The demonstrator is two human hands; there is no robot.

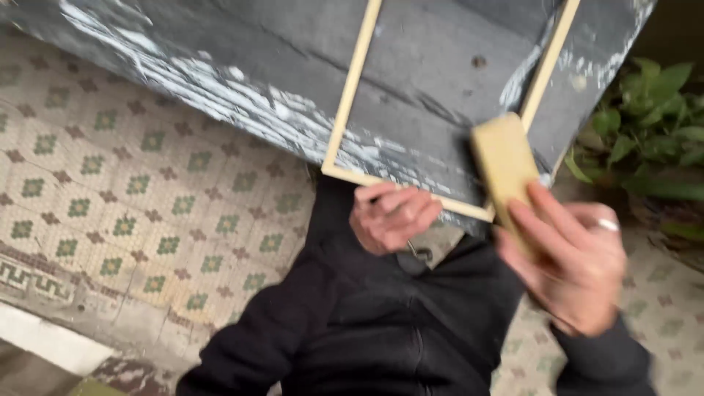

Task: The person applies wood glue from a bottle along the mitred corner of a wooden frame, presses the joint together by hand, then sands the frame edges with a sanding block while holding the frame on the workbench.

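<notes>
Pale wood is what I have under both hands: a thin wooden frame (352,95) lying on a dark grey, paint-smeared board (433,66), its near rail running along the board's near edge. My left hand (392,216) is curled over that near rail, fingers folded down and pinching it against the board's edge. My right hand (576,268) grips a tan sanding block (504,165), fingers wrapped round its lower end and pressed tight; a ring sits on one finger. The block stands tilted at the frame's near right corner, and it looks to touch the frame's right rail there, though the blur keeps me from being sure. Below the board I see my black jacket (367,330) and a patterned tile floor (125,183). A green leafy plant (656,125) stands beyond the board's right edge.
</notes>
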